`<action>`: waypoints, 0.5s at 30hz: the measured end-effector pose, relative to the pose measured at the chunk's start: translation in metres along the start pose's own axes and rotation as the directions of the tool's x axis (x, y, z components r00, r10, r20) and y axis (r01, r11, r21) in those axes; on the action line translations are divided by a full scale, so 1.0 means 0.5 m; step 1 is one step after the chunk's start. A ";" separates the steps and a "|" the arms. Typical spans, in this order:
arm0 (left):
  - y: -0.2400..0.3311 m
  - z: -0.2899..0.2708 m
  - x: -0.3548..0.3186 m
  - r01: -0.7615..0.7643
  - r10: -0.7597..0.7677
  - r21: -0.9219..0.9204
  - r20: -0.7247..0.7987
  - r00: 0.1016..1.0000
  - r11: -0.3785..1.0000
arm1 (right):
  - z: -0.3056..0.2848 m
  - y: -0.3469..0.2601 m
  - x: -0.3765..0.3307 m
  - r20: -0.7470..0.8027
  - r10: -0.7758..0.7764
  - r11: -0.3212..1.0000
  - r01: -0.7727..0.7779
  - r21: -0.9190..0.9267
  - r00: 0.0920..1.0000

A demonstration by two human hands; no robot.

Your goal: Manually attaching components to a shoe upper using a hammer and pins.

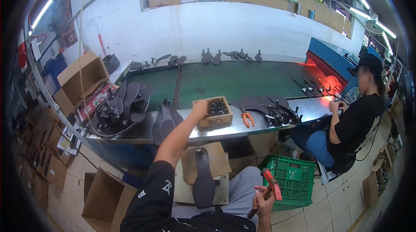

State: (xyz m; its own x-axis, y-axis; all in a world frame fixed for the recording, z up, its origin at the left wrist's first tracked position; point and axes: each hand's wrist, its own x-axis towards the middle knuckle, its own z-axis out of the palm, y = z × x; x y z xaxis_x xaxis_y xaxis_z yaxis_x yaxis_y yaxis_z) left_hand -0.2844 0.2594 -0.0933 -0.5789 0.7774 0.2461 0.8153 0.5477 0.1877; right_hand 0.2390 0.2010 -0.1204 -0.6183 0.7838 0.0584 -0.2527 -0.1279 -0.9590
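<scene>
Head view: left hand reaches wooden box, right hand grips hammer.

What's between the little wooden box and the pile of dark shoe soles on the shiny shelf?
In the head view, orange-handled pliers lie between the wooden box and the dark soles.

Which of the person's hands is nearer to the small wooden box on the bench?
Left. The left hand rests on the rim of the small wooden box; the right hand is far below it, near the lap, holding a red-headed hammer.
</scene>
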 end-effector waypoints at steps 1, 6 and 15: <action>-0.006 -0.006 -0.002 0.029 -0.026 -0.065 0.047 0.999 0.997 | 0.005 -0.001 0.000 0.005 0.008 0.999 -0.008 0.041 1.000; -0.018 -0.066 -0.059 -0.134 -0.014 -0.473 -0.297 0.955 0.871 | 0.003 -0.029 0.028 0.082 0.057 0.997 -0.052 -0.062 0.995; 0.253 -0.310 -0.452 -0.091 -0.113 -0.962 -0.063 0.992 -0.256 | 0.150 -0.141 0.144 0.282 -0.133 0.990 0.138 0.002 0.950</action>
State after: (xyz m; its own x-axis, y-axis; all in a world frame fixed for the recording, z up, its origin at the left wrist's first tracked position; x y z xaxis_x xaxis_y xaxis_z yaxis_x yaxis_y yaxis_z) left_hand -0.0522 0.1050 0.0222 -0.6670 0.6892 0.2831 -0.1666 -0.5083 0.8449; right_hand 0.1567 0.2209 -0.0279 -0.7635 0.5907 0.2612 -0.3370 -0.0193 -0.9413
